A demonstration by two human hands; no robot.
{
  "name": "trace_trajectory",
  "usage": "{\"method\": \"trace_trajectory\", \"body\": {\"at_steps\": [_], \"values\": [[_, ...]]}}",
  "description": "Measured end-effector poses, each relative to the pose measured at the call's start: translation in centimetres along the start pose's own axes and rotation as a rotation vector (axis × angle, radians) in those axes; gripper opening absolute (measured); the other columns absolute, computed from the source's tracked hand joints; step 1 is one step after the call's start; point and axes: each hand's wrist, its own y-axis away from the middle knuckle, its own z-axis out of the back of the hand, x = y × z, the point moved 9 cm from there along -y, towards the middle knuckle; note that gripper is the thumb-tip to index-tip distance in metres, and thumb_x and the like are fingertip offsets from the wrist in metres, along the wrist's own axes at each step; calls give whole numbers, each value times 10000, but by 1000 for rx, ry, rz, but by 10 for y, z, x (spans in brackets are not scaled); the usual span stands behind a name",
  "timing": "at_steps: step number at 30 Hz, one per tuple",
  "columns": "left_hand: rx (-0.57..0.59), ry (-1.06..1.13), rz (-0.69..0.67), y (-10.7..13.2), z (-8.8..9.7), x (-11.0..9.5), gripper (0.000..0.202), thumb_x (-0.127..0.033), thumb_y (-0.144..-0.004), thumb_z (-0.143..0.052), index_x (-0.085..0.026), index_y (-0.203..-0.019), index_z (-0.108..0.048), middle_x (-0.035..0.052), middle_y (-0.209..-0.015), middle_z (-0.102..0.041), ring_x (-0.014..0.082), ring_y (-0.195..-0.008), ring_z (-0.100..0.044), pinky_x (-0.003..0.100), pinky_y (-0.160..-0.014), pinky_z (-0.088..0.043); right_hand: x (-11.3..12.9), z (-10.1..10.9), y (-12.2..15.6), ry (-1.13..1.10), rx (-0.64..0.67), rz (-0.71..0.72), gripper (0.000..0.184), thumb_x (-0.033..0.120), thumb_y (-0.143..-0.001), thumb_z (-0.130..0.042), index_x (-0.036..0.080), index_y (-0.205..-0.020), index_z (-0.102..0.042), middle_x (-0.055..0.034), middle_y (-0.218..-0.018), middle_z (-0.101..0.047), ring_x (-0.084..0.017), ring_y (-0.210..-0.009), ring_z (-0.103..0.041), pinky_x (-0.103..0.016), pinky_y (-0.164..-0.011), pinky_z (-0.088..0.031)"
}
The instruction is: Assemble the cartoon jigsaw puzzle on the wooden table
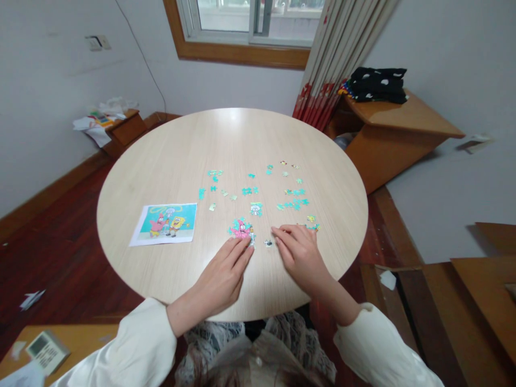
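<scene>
Near the table's front half, my left hand lies with its fingers stretched out, the tips touching the lower edge of a joined pink-and-teal jigsaw section. A narrow, pale piece shows right by those fingertips. My right hand hovers low or rests on the table with fingers extended leftward and slightly apart; its palm side is hidden. Just left of its thumb lies a small dark-and-white puzzle piece. Joined pieces with a pale cartoon face lie above. Yellow-and-teal pieces are partly covered behind my right hand.
On the round table, a printed reference picture lies at left. Several loose teal pieces and joined ones are scattered farther back. A wooden desk bearing black cloth stands back right.
</scene>
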Motion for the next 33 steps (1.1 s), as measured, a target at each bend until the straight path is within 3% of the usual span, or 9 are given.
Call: {"method": "trace_trajectory", "body": {"at_steps": [7,13,21,27,33], "values": [[66,-65,7,-2,-9,-2,443,-232,-991,-335,-41,-1371,-458,196,-1429,-506,309,-1351,-448,545,-1131,-346,-37,18,10,28,-83,-93,311,215,-954,-458,199,-1206,-639,-91,-975,-672,-236,-920,-578,-393,-789,-372],[-4,-81,39,-4,-2,4,487,-329,-1019,-306,-87,-1435,-378,168,-1501,-426,277,-1407,-371,504,-1157,-309,-55,32,14,85,-126,-110,281,226,-957,-457,180,-1165,-640,-98,-968,-669,-241,-924,-587,-387,-778,-384],[13,-122,60,-6,-6,8,462,-300,-1013,-319,-72,-1397,-433,168,-1472,-466,285,-1374,-415,513,-1150,-301,-67,32,20,68,-98,-143,290,234,-965,-431,191,-1166,-637,-99,-990,-675,-246,-929,-587,-396,-780,-392],[1,-118,36,-5,-5,5,441,-306,-1011,-326,-100,-1373,-472,159,-1442,-503,293,-1354,-440,529,-1138,-322,-78,28,27,49,-68,-155,215,207,-933,-480,205,-981,-689,-92,-950,-667,-250,-911,-599,-407,-771,-393],[-7,-63,42,-3,-5,5,431,-285,-1004,-341,-87,-1364,-472,177,-1434,-504,296,-1351,-445,544,-1130,-336,-66,22,27,-13,-40,-76,181,198,-939,-506,210,-912,-685,-71,-929,-674,-226,-898,-624,-395,-774,-405]]}}
